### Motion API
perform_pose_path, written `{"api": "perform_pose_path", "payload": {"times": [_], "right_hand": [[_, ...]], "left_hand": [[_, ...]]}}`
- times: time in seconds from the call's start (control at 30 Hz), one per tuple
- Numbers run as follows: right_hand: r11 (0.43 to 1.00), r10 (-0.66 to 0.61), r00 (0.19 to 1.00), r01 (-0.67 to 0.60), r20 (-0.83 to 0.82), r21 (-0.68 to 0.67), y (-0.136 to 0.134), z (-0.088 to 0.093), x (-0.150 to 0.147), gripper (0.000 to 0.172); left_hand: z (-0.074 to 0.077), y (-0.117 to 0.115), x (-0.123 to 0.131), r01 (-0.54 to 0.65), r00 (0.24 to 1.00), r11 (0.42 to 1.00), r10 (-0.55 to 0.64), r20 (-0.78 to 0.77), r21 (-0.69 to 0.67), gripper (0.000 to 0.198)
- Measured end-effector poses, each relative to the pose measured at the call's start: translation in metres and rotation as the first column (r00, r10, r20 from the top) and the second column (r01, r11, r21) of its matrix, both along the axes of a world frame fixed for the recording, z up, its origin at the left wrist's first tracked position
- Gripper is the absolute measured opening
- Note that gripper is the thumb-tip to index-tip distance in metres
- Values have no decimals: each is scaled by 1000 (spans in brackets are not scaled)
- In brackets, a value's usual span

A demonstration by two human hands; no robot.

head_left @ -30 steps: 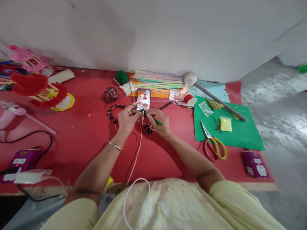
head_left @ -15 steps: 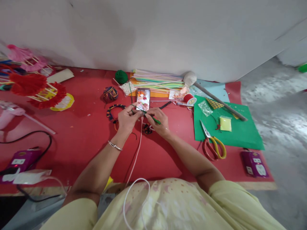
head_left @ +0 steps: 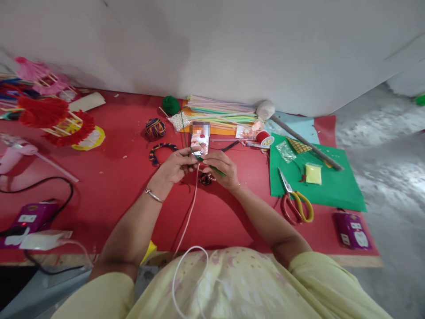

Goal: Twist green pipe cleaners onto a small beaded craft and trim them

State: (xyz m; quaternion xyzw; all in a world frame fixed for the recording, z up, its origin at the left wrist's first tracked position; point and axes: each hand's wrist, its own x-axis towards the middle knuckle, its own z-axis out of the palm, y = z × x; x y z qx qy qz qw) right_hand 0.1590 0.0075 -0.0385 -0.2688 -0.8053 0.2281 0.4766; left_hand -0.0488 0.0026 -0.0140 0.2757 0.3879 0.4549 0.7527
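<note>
My left hand [head_left: 171, 168] is closed in a pinch on green yarn [head_left: 183, 130], whose strand runs up to a green yarn ball [head_left: 170, 105]. In my right hand [head_left: 226, 168] is a slim green crochet hook [head_left: 218, 171], held between thumb and fingers. The hook's tip meets the yarn between both hands; the small piece of work there is mostly hidden by fingers. Just beyond the hands lies a phone [head_left: 205, 144] with a lit screen and a pale cable [head_left: 191, 201]. A braided multicolour cord [head_left: 154, 155] lies beside my left hand, a dark beaded bundle [head_left: 205, 179] below my right.
Scissors [head_left: 292, 201] rest partly on a green sheet [head_left: 345, 188] at right, near a mallet [head_left: 308, 144]. Pipe cleaners [head_left: 222, 106], a multicolour yarn ball [head_left: 155, 128] and a red thread spool [head_left: 264, 138] lie behind. Paper crafts [head_left: 46, 113] and a glue gun [head_left: 16, 153] are at left.
My left hand has turned slightly, its fingers curling closer around the yarn. The right hand and crochet hook have shifted only a little. The whole view has moved slightly.
</note>
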Motion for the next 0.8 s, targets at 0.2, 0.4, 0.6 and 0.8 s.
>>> {"api": "perform_pose_path", "payload": {"times": [0.2, 0.4, 0.6, 0.8], "right_hand": [[983, 179, 981, -182, 73, 25, 15, 6, 14, 23], [967, 252, 961, -255, 111, 10, 19, 19, 19, 22], [951, 253, 964, -232, 83, -204, 12, 32, 20, 20], [819, 208, 976, -212, -70, -533, 7, 38, 23, 26]], "left_hand": [[-3, 3, -3, 12, 993, 1000, -14, -117, -20, 46], [-7, 5, -2, -12, 966, 998, 26, -257, 54, 44], [-8, 5, -2, -35, 961, 996, 55, -272, 77, 42], [-8, 4, -1, -43, 971, 997, 57, -230, 68, 37]]}}
